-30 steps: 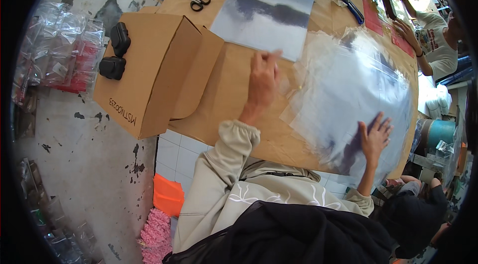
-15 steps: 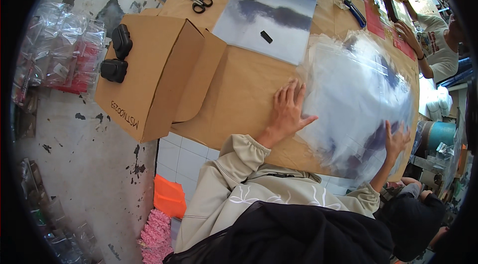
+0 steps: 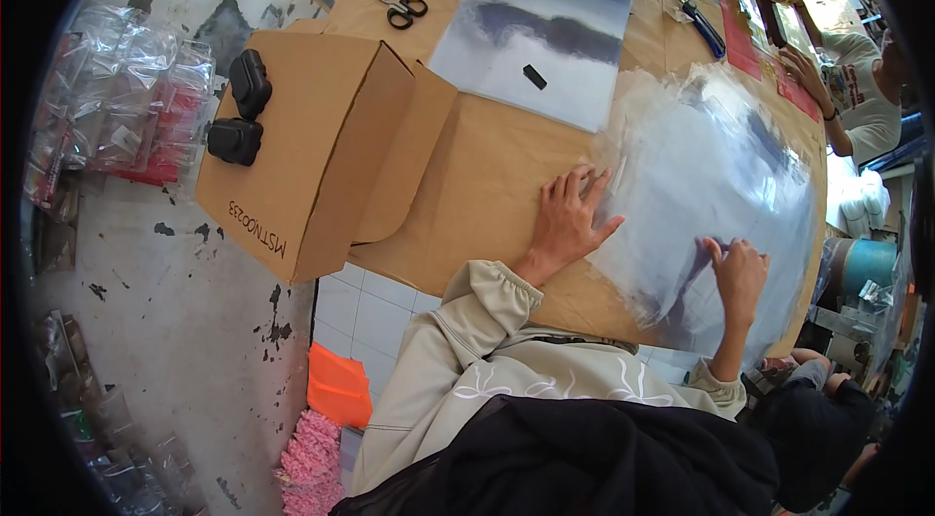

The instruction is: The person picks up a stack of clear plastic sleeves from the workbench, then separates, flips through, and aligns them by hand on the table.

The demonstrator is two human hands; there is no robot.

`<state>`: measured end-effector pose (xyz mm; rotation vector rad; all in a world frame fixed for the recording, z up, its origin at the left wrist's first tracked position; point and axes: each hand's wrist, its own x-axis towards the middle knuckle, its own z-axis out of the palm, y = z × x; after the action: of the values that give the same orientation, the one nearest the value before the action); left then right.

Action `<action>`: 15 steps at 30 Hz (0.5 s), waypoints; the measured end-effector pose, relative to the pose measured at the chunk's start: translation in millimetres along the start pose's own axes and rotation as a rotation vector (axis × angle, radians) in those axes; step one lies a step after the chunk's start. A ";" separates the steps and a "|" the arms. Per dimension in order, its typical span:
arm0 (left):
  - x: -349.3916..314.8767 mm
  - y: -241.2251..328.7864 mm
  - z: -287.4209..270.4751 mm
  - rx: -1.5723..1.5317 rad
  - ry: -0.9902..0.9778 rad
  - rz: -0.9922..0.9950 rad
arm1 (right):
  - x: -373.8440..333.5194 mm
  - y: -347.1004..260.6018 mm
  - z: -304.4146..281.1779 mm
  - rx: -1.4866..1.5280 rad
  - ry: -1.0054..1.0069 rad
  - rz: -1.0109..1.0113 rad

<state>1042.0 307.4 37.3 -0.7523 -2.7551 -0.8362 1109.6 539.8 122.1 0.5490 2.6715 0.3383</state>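
Observation:
A wide, uneven pile of clear plastic sheets point(image 3: 672, 175) lies on the right part of the paper-covered table, its surface glossy and its edges ragged. My left hand point(image 3: 573, 222) rests palm down at the left border of the pile, fingers spread and thumb reaching onto the plastic. My right hand point(image 3: 740, 275) is over the lower right of the pile, its fingers bent downward and the thumb standing apart to the left. No grip on a sheet is visible there. Whether the bent fingertips press on the top sheet is hard to make out.
A cardboard box point(image 3: 292, 146) with two black cases point(image 3: 243, 112) stands at left. Scissors point(image 3: 401, 12), a neat stack of clear sheets point(image 3: 536, 24) bearing a small black piece point(image 3: 535, 77), and a blue cutter knife point(image 3: 703, 29) lie beyond. Another person point(image 3: 847, 88) works at far right.
My right hand has moved left and slightly up over the plastic pile, and its spread fingers have bent. My left hand keeps its place by the pile's edge. The view has shifted slightly.

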 end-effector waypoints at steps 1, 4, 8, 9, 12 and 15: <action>0.2 -0.7 -0.7 -0.027 -0.007 -0.019 | 8.4 12.6 -2.2 0.162 -0.083 -0.059; 2.3 2.2 -1.9 0.018 -0.007 0.016 | 43.8 53.8 20.1 0.080 0.803 -0.271; 1.1 2.1 0.8 0.042 -0.019 0.018 | 105.0 86.8 49.0 0.485 0.675 -0.186; 1.0 2.1 0.2 0.000 -0.013 0.012 | 109.8 92.5 44.8 0.454 0.536 -0.149; 2.4 5.5 -2.0 -0.080 0.022 0.021 | 101.5 99.6 21.5 0.578 0.406 -0.074; 1.6 5.4 -4.9 -0.096 0.049 0.031 | 100.0 133.7 60.0 0.903 0.400 0.152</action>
<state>1043.4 309.2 44.4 -0.7786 -2.6696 -0.9728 1093.8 710.7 76.9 1.0214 3.0749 -0.8600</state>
